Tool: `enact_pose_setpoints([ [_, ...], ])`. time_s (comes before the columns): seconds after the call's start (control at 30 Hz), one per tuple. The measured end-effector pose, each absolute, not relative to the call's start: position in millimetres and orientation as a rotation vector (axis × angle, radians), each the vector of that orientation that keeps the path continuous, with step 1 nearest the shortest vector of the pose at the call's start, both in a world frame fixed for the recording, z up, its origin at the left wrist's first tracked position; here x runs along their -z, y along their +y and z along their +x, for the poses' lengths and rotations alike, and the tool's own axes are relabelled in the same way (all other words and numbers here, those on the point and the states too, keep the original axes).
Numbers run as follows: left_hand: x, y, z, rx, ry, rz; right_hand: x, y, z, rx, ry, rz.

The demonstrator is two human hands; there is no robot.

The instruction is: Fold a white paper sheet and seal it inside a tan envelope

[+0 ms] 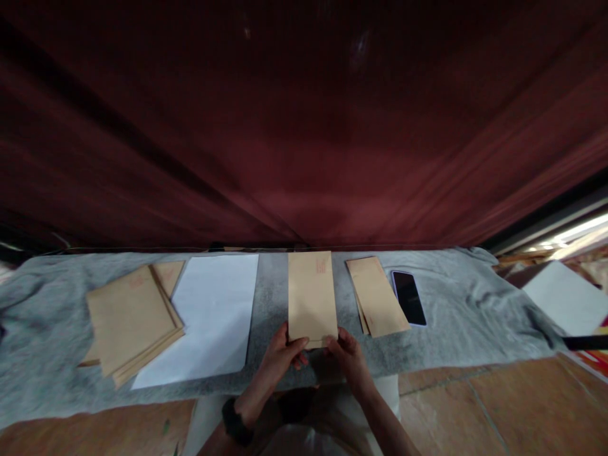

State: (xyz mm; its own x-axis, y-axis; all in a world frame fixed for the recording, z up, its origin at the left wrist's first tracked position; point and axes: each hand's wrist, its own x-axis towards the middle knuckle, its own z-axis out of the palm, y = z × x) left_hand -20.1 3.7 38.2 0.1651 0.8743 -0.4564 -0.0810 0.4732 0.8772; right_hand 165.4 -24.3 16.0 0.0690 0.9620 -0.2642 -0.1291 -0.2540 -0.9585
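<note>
A brown paper envelope (311, 294) with small red print near its top right corner is in front of me, its long sides running away from me. My left hand (284, 351) pinches its near left corner, thumb on top and fingers underneath. At the near right corner my right hand (348, 354) grips it the same way. A fold line crosses the envelope close to my thumbs. To the right lie a few narrower brown envelopes (379, 296), overlapping. On the left, a stack of larger brown envelopes (130, 310) partly covers white paper sheets (213, 310).
A grey cloth (456, 304) covers the long narrow table. Beside the narrow envelopes lies a phone (409, 298) with a dark screen. A dark red curtain-like surface (304, 126) rises behind the table. A white box-like object (567, 297) stands at the far right, above the tiled floor (456, 411).
</note>
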Motion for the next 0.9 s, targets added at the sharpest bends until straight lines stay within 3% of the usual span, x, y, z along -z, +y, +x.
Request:
enact_pose_setpoints([
  [0.9, -46, 18, -20, -0.907, 1.174, 0.761, -31, 2, 162, -1.484, -0.677, -1.402],
])
